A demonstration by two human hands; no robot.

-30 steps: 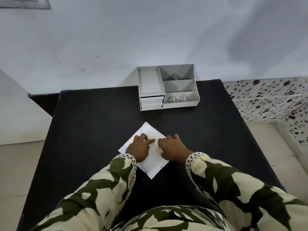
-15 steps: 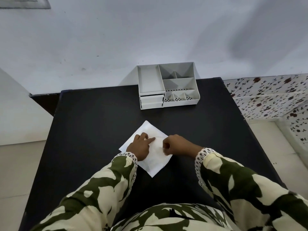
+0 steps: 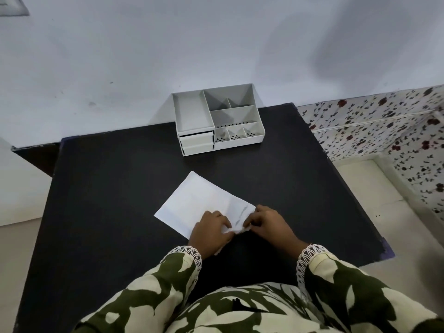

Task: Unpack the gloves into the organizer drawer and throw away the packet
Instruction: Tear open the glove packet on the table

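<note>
Black table (image 3: 120, 200) fills the middle of the frame, and the white packet (image 3: 201, 203) lies flat at its centre. We now pinch its near corner with left hand (image 3: 211, 233) and right hand (image 3: 269, 224), where a moment ago we only pressed it; tearing begins. Above, the organizer (image 3: 216, 121) waits, drawers closed.

Green-and-cream patterned sleeves (image 3: 153, 299) with lace-trimmed cuffs (image 3: 186, 252)
</note>
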